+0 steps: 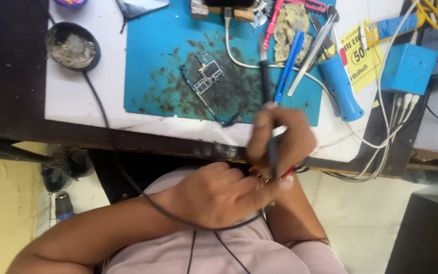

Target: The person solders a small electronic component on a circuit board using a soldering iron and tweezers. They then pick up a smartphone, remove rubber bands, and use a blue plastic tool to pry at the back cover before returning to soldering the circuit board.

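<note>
1. A black probe (266,101), slim and upright, stands pinched in the right hand (285,142) above the table's near edge, its tip over the blue mat (163,61).
2. The left hand (214,195) curls shut against the right wrist, by a black cable (128,177) (what it grips cannot be told).
3. One circuit board (204,78) lies on the mat, well apart from both hands.
4. Two blue-handled tools (340,86) rest to the right, one round tin (72,46) at the left.

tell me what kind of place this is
Likely an electronics repair bench: a bare circuit board lies on a stained blue work mat, beside a blue-handled soldering iron and tweezers.
</note>
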